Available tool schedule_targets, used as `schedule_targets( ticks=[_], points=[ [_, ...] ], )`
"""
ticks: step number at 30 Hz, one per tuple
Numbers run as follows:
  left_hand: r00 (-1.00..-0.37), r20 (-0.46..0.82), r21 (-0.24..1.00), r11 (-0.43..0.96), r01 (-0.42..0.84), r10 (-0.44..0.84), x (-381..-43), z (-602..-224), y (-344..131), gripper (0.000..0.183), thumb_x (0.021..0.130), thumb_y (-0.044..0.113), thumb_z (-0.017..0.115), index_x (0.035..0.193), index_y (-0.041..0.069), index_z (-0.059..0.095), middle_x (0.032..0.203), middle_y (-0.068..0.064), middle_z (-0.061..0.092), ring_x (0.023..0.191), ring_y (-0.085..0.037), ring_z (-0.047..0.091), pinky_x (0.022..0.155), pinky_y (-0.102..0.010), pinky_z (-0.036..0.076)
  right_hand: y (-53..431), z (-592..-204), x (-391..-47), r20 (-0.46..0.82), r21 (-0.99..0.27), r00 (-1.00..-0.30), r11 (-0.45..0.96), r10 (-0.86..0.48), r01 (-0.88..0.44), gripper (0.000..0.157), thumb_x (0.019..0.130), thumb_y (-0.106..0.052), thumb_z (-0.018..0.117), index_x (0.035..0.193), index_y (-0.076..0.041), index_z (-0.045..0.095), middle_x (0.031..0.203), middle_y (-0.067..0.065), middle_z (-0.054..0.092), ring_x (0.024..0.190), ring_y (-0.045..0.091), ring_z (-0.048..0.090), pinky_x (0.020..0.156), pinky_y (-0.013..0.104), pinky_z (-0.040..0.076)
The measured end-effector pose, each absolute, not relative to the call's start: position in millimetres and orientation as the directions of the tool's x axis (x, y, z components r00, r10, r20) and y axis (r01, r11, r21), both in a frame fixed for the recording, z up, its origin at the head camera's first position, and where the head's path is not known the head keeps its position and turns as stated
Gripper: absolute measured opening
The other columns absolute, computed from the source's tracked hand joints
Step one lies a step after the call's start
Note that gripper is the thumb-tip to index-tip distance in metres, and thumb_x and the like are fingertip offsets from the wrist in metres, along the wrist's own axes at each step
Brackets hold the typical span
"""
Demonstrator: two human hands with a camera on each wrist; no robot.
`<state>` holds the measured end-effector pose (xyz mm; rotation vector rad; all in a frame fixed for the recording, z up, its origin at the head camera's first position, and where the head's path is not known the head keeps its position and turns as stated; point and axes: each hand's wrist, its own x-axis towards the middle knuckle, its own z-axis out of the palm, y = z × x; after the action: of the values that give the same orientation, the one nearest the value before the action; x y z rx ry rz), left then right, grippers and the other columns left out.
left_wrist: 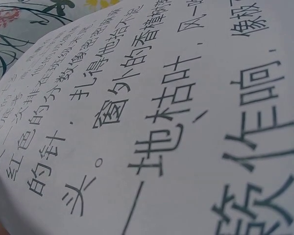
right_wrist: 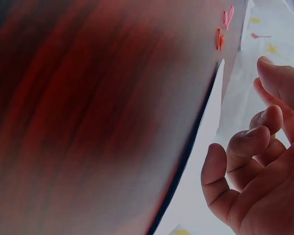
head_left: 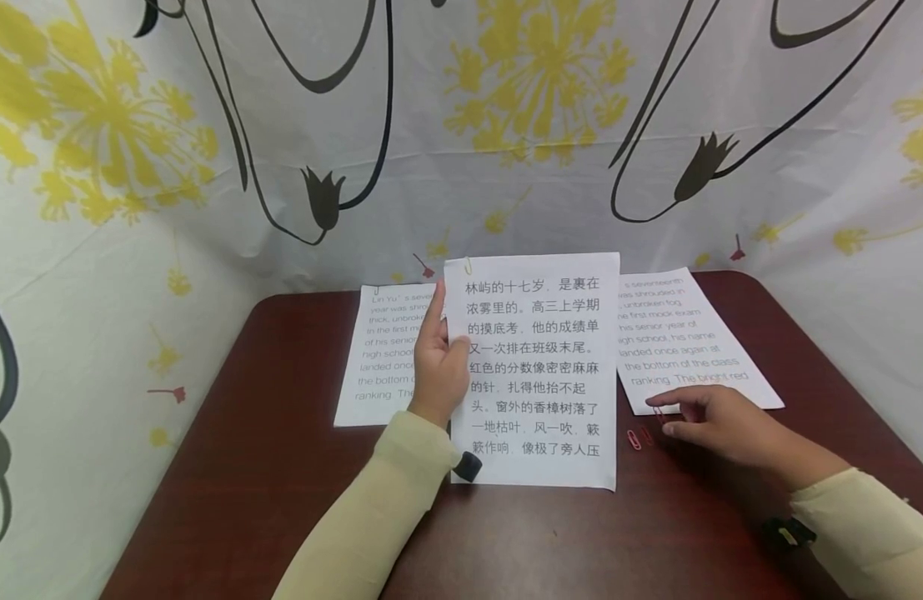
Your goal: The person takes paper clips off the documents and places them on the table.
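In the head view my left hand (head_left: pixel 440 371) grips the left edge of a white sheet of paper (head_left: pixel 536 375) printed with large Chinese characters, thumb on its face. A yellow paper clip (head_left: pixel 468 266) sits at the sheet's top left corner. The sheet's print (left_wrist: pixel 137 107) fills the left wrist view. My right hand (head_left: pixel 719 425) is over the table, its thumb and index fingertip at a small reddish paper clip (head_left: pixel 659 414); the right wrist view hides their contact. Beside it on the table lie a pink paper clip (head_left: pixel 634 439) and a red paper clip (head_left: pixel 646 435).
Behind the held sheet, an English-printed sheet (head_left: pixel 378 358) lies at left with a small dark clip (head_left: pixel 376 291) on its top edge. Another English-printed sheet (head_left: pixel 694 342) lies at right, near my right hand. A patterned curtain (head_left: pixel 536 167) borders the dark red table (head_left: pixel 536 542).
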<state>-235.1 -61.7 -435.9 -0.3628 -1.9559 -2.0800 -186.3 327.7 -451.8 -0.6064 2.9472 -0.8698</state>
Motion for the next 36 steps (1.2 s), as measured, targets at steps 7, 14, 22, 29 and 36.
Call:
schedule_targets(
  ticks=[7,14,22,29,36],
  points=[
    [-0.93,0.367,0.928,-0.061,0.368,-0.016,-236.0,-436.8,-61.5,0.09,0.101,-0.006,0.042,0.162,0.057,0.023,0.128,0.001,0.074,0.086,-0.025,0.08,0.055,-0.028,0.058,327.4,-454.2,-187.3,-0.017,-0.553,-0.933,0.781,-0.359,-0.291,0.035,0.085,-0.011,0.085,0.119,-0.006,0.079,0.064,-0.008,0.049,0.056,0.003,0.042,0.05,0.024,0.039],
    [-0.93,0.368,0.927,-0.065,0.368,-0.012,-237.1,-438.3,-62.1,0.09,0.101,-0.006,0.042,0.162,0.057,0.023,0.127,-0.001,0.075,0.086,-0.025,0.08,0.056,-0.028,0.058,326.9,-454.8,-188.4,-0.099,-0.565,-0.927,0.787,-0.362,-0.247,0.037,0.086,-0.012,0.085,0.122,-0.007,0.078,0.064,-0.006,0.049,0.055,0.005,0.041,0.049,0.024,0.038],
    [-0.928,0.372,0.926,-0.066,0.372,-0.012,-237.3,-437.3,-62.3,0.09,0.101,-0.006,0.042,0.162,0.057,0.023,0.127,0.0,0.075,0.088,-0.024,0.08,0.059,-0.028,0.06,326.6,-453.7,-190.2,-0.123,-0.579,-0.92,0.78,-0.373,-0.239,0.04,0.084,-0.01,0.086,0.123,-0.006,0.078,0.061,-0.009,0.042,0.053,0.003,0.039,0.049,0.022,0.036],
    [-0.936,0.351,0.934,-0.071,0.351,-0.012,-236.6,-437.1,-62.0,0.089,0.101,-0.005,0.042,0.161,0.058,0.023,0.125,0.0,0.075,0.086,-0.025,0.08,0.06,-0.031,0.062,324.5,-447.5,-189.0,-0.085,-0.528,-0.932,0.81,-0.351,-0.257,0.04,0.085,-0.014,0.086,0.123,-0.005,0.077,0.063,-0.006,0.047,0.054,0.005,0.041,0.049,0.024,0.037],
    [-0.936,0.351,0.934,-0.064,0.352,-0.019,-236.1,-436.9,-61.7,0.088,0.101,-0.004,0.043,0.164,0.053,0.023,0.124,-0.002,0.075,0.085,-0.024,0.08,0.059,-0.03,0.061,305.5,-409.7,-192.3,0.251,-0.439,-0.913,0.803,-0.32,-0.402,0.035,0.085,-0.016,0.089,0.117,-0.009,0.08,0.069,-0.008,0.05,0.059,0.002,0.041,0.05,0.024,0.036]
  ],
)
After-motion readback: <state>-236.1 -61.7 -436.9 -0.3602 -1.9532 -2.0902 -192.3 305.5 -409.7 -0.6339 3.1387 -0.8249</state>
